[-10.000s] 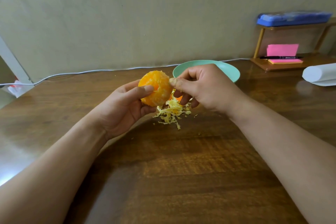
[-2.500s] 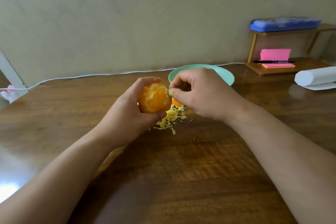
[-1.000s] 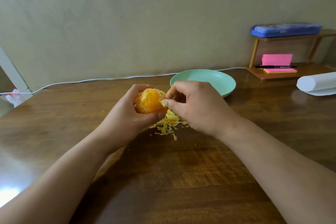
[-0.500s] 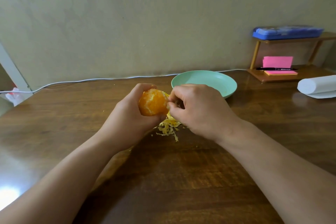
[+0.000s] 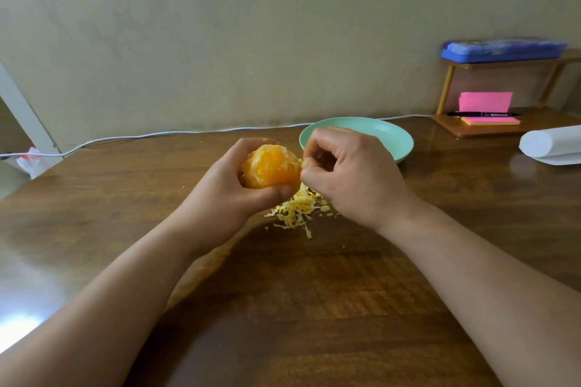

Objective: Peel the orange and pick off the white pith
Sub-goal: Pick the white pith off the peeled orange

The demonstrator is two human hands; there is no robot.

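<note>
Left hand point(image 5: 217, 201) — fingers point(image 5: 251, 145) and thumb wrapped round the peeled orange point(image 5: 270, 166), which is held above the tabletop point(image 5: 314, 298) with its bare flesh facing up.
Right hand point(image 5: 352, 179) — thumb and forefinger nipped together on a pith scrap point(image 5: 304, 163) at the orange's right edge; other fingers curled in.
Pith pile point(image 5: 297, 212): pale yellow shreds on the tabletop, below and just right of the orange.
Green plate point(image 5: 399, 143): behind the right hand.
White cable point(image 5: 151, 135): along the wall.
Far right: wooden shelf point(image 5: 534, 122) carrying a blue case point(image 5: 503, 51), pink sticky notes point(image 5: 484, 101) and a black pen point(image 5: 481, 114); a white paper roll point(image 5: 547, 144) lies beside it.
</note>
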